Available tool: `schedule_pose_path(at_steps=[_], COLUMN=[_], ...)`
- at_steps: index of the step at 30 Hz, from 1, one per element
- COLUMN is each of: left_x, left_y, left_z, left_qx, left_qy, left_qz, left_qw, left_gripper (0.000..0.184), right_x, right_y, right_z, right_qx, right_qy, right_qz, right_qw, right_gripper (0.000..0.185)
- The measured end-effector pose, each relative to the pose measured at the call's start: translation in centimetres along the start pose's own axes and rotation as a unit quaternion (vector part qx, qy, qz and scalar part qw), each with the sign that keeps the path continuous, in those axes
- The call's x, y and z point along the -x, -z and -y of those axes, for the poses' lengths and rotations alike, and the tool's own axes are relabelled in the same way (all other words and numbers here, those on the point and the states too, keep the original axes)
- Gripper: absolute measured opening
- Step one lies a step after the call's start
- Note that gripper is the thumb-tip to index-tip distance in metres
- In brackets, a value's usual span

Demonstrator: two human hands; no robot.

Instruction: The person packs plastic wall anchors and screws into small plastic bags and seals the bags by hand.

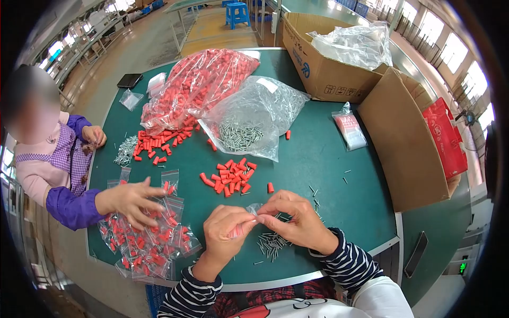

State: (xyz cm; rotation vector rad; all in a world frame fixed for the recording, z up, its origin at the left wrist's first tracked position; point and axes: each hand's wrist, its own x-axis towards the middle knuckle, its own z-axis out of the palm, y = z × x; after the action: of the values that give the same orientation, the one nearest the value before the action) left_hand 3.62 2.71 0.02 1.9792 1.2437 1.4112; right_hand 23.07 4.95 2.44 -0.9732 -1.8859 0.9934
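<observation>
Both my hands pinch a small clear zip bag [253, 208] at the front middle of the table. My left hand [225, 230] has fingers closed on its left side, with pinkish-red showing by the fingers. On the other side, my right hand [294, 220] grips the bag between thumb and fingers. What is inside the bag is mostly hidden. Loose screws [271, 246] lie beneath and beside my right hand. Just beyond my hands is a heap of red plastic caps [230, 176], with a single red cap [270, 187] standing apart.
At left, a co-worker's hand [132, 204] hovers over filled zip bags [143, 249]. Behind are a large bag of red caps [196, 87] and an open bag of screws [241, 135]. Cardboard boxes [328, 79] stand at right, near a small packet [350, 130].
</observation>
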Motion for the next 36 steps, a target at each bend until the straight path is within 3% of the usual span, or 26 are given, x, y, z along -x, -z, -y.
schedule_pose_path(at_steps=[10, 13, 16, 20, 29, 32, 36], left_x=[0.4, 0.3, 0.5, 0.6, 0.4, 0.2, 0.7], left_y=[-0.4, -0.2, -0.1, -0.6, -2.1, -2.0, -1.8], left_z=[0.5, 0.7, 1.6, 0.4, -1.7, -0.7, -1.0], left_qx=[0.112, 0.033, 0.124, 0.144, 0.127, 0.154, 0.162], left_qy=[0.104, 0.128, 0.181, 0.168, 0.143, 0.196, 0.225], left_qz=[0.057, 0.021, -0.003, 0.011, -0.027, -0.071, -0.056], left_qw=[0.987, 0.991, 0.976, 0.975, 0.981, 0.966, 0.959], left_gripper=[0.009, 0.008, 0.006, 0.006, 0.007, 0.004, 0.003], right_x=[-0.2, 0.1, 0.0, 0.3, 0.8, 0.7, 1.1], right_y=[-0.4, -0.9, -1.1, -0.9, -1.3, -1.2, -1.0], right_z=[0.4, 0.7, 0.5, 0.5, 0.4, 0.8, 0.6], right_qx=[0.17, 0.143, 0.14, 0.14, 0.139, 0.136, 0.115], right_qy=[0.102, 0.114, 0.079, 0.034, 0.065, 0.079, 0.085], right_qz=[-0.015, -0.011, -0.081, -0.037, -0.1, -0.111, -0.122], right_qw=[0.98, 0.983, 0.984, 0.989, 0.983, 0.981, 0.982], right_gripper=[0.011, 0.011, 0.01, 0.012, 0.009, 0.013, 0.019])
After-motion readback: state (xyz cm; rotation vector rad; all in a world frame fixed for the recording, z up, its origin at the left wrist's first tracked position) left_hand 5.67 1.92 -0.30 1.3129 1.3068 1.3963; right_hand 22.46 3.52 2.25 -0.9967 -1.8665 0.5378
